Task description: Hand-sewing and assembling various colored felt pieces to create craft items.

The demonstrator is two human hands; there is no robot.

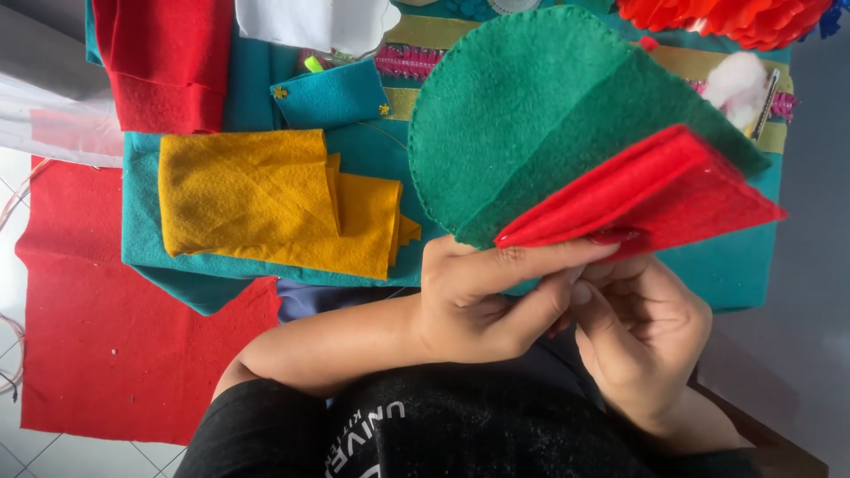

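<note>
Both hands, left (pixel 482 301) and right (pixel 642 332), are pinching the stitched green-and-red felt piece (pixel 567 133), which is hiding part of the teal felt sheet (pixel 142 221) beside the folded mustard-yellow felt (pixel 266 199).

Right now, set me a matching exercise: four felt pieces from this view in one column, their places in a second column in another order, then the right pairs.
Things:
1. folded yellow felt
2. red felt wedge
3. small teal felt pouch
4. large red felt sheet

Places:
A. flat on the tiled floor, under the other cloth
B. pinched at its lower edge by both hands, the left hand and the right hand
C. lying on the teal felt sheet, left of the green felt half-round
D. above the yellow piece, with a tiny yellow flower at each end

Pairs: 1-C, 2-B, 3-D, 4-A
</note>
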